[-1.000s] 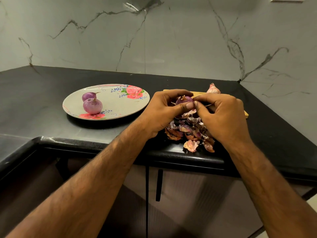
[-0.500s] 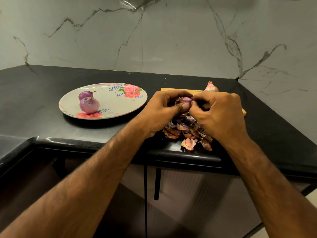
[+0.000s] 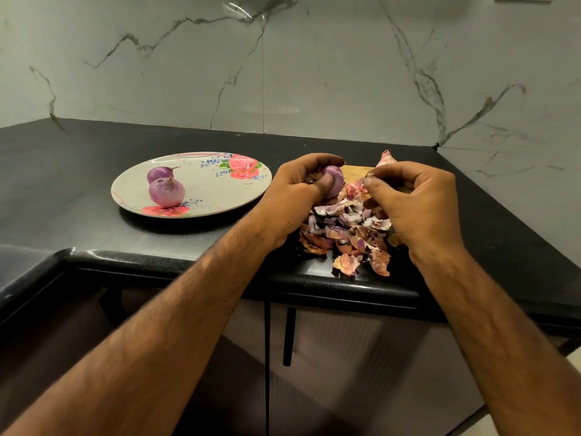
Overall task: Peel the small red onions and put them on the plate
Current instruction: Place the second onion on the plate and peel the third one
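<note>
My left hand (image 3: 295,190) grips a small purple onion (image 3: 337,179) above a heap of peelings (image 3: 345,234). A short way to its right, my right hand (image 3: 415,202) pinches a scrap of pink skin (image 3: 353,190) between thumb and fingers. Two peeled onions (image 3: 166,191) (image 3: 158,174) lie on the left part of a flowered plate (image 3: 220,190) on the black counter. An unpeeled onion (image 3: 387,158) shows behind my right hand, on a wooden board (image 3: 355,172).
The black counter's front edge (image 3: 314,278) runs just below the peelings, with cabinet doors and a dark handle (image 3: 288,336) underneath. A marble wall (image 3: 283,73) closes the back and right sides. The counter drops to a lower ledge at the far left.
My hands have drawn apart: the right one pulled away to the right with a piece of skin, leaving more of the onion bare in the left hand.
</note>
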